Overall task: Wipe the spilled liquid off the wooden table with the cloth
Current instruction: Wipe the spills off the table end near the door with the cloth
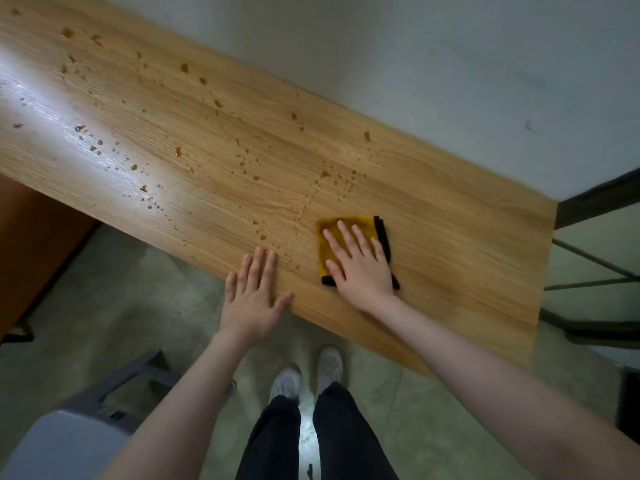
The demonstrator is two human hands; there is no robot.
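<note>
A long wooden table (pixel 450 237) runs from the upper left to the right. Brown drops of spilled liquid (pixel 180 152) are scattered over most of its left and middle parts. A folded yellow cloth (pixel 330 225) with a black edge lies flat on the table near its front edge. My right hand (pixel 360 265) presses down on the cloth with straight, spread fingers. My left hand (pixel 254 292) rests flat on the table's front edge, a little left of the cloth, fingers straight. A few small drops lie between the two hands.
A pale wall (pixel 450 81) runs behind the table. A black metal frame (pixel 595 282) stands at the table's right end. A grey chair (pixel 69 438) is at the lower left and a brown cabinet (pixel 31 254) at the left. My feet (pixel 308 379) stand on the floor below.
</note>
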